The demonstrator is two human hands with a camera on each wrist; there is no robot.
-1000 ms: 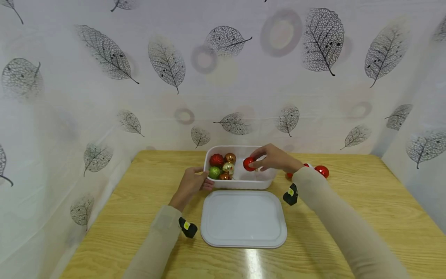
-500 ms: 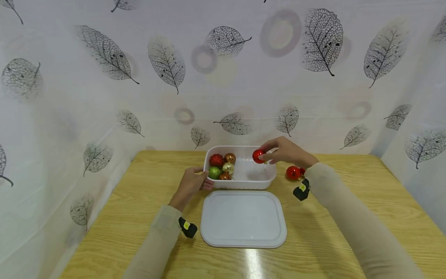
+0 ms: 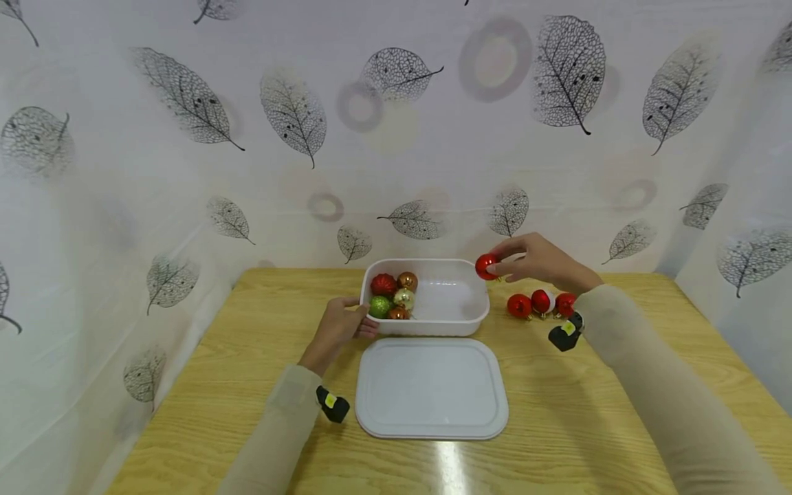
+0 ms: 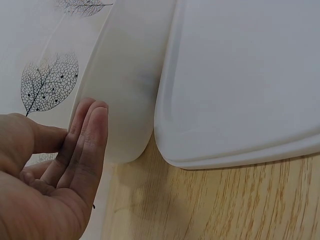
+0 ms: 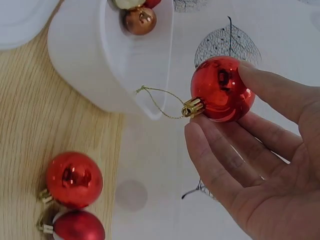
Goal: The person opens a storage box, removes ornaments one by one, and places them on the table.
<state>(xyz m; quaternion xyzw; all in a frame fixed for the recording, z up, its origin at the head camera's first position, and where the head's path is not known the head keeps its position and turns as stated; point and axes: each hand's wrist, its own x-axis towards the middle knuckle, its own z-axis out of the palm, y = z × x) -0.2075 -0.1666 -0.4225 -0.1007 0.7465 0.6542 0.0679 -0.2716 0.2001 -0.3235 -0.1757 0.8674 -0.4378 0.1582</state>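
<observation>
My right hand [image 3: 535, 260] pinches a shiny red Christmas ball [image 5: 222, 89] between thumb and fingers, above the right rim of a white plastic box [image 3: 427, 328]. From the ball's gold cap hangs a gold string loop [image 5: 162, 102]. At the box's left end, my left hand [image 3: 342, 323] holds the wall, thumb at the rim and fingers along the outside. Inside the box, on its left side, lie several balls: a ridged red ball [image 3: 383, 284], a glittery green ball [image 3: 380, 306], a pale gold ball [image 3: 404, 298] and copper ones [image 3: 407, 280].
Right of the box, a red ball [image 3: 519, 306], a red-and-white ball [image 3: 542, 301] and another red ball [image 3: 565, 304] lie in a row on the wooden table [image 3: 247, 385]. A white lid [image 3: 432, 388] lies in front of the box. A leaf-patterned curtain [image 3: 433, 158] hangs behind.
My right hand has moved right and up with the red ball, from inside the box to its right rim. The balls on the table have come into view. My left hand stays put.
</observation>
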